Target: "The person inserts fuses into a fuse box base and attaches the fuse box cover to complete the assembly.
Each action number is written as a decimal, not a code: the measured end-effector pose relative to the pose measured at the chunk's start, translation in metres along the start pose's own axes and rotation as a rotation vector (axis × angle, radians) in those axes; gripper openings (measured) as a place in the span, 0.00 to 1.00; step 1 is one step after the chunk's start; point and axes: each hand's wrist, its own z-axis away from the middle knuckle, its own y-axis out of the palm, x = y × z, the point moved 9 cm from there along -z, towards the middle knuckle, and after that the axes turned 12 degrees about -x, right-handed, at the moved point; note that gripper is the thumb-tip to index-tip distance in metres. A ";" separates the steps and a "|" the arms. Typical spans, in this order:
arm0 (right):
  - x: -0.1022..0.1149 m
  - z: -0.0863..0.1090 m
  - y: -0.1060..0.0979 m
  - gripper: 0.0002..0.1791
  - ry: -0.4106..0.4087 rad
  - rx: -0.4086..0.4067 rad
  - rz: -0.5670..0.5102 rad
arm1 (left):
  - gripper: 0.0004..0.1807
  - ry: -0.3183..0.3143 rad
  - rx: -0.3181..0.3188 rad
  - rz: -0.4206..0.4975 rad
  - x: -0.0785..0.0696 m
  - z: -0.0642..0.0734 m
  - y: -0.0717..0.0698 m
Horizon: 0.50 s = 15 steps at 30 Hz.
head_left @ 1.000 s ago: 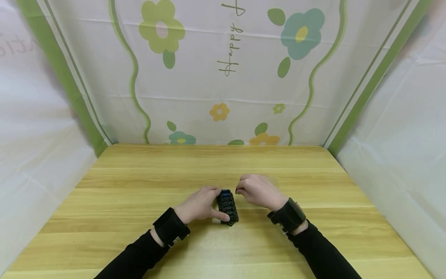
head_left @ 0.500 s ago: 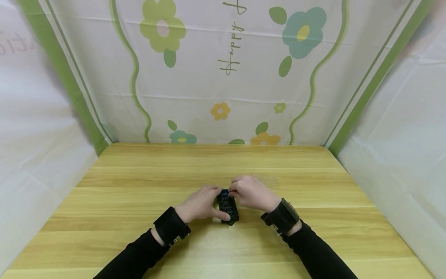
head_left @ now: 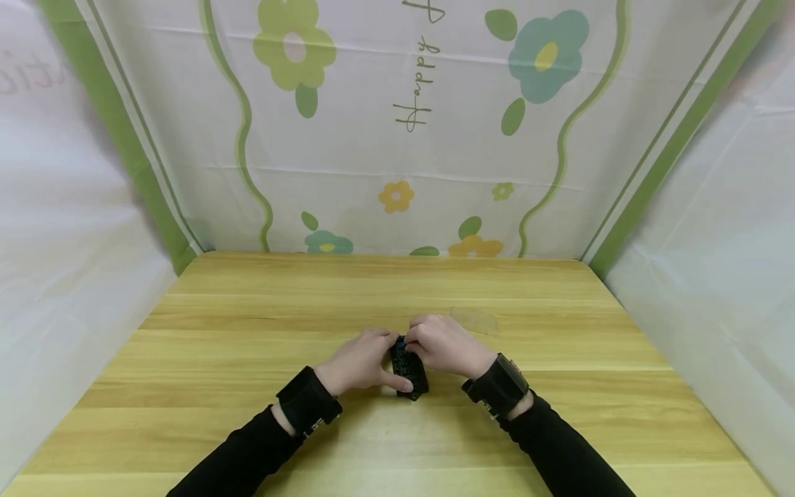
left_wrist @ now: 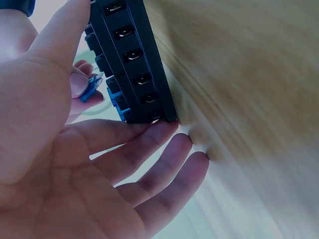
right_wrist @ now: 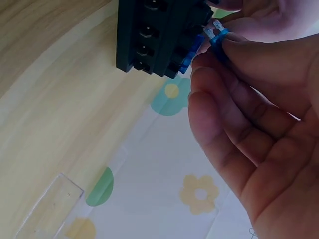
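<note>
A black fuse box (head_left: 411, 371) with a row of slots stands on the table, its long side running away from me. My left hand (head_left: 357, 360) grips it by its two ends, thumb at the near end and fingers at the far end (left_wrist: 158, 130). Above its far part, my right hand (head_left: 448, 345) pinches a small blue blade fuse (right_wrist: 218, 44) between thumb and fingers. Two metal prongs on this fuse point toward the box, still apart from it in the right wrist view. Another blue fuse (right_wrist: 192, 54) is seated at the far end of the box.
A clear plastic cover (head_left: 475, 321) lies flat on the wooden table (head_left: 248, 310), just behind my right hand. White cloth with printed flowers (head_left: 348, 138) hangs at the table's back edge, and white cloth walls (head_left: 714, 228) flank both sides.
My right hand has come left from beside the fuse box to over its far part, carrying the blade fuse. The left hand has kept its hold on the box.
</note>
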 end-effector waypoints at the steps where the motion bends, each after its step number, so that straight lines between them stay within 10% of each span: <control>1: 0.000 0.000 0.001 0.06 0.001 0.003 0.001 | 0.32 -0.001 0.000 -0.001 0.000 0.000 0.000; 15: 0.000 0.000 0.003 0.05 0.001 0.013 0.017 | 0.32 -0.011 0.000 -0.014 0.001 -0.001 0.000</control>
